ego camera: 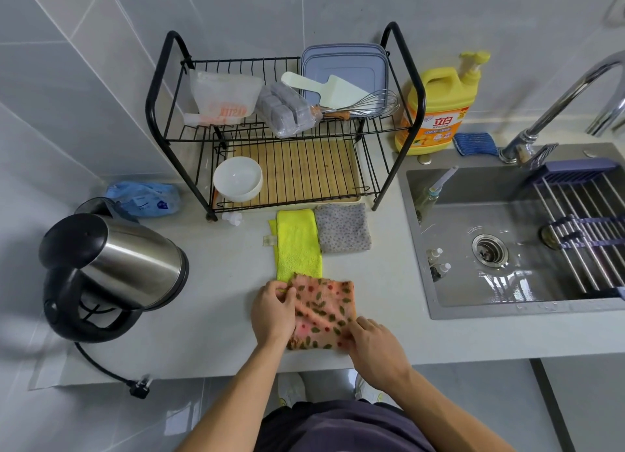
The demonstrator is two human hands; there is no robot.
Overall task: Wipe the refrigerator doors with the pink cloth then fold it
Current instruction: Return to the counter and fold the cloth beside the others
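Two bare forearms reach up from the bottom of the view to a pale grey countertop (220, 282). The pink cloth (323, 311), printed with dark leaves and red dots, lies there as a rough rectangle near the counter's front edge. The left hand (274, 311) pinches its far left corner with curled fingers. The right hand (375, 345) grips its near right edge, fingers also curled around the fabric.

The cloth's far edge overlaps the near end of a folded yellow cloth (297, 245), and a grey dotted cloth (341, 228) lies just beside that one.

Folding appears to be under way. The likely slip is the left pinch catching the yellow cloth beneath and dragging it along. Uneven pulls from the two hands could also skew the fold. A tug toward the body could slide the cloth off the front edge.
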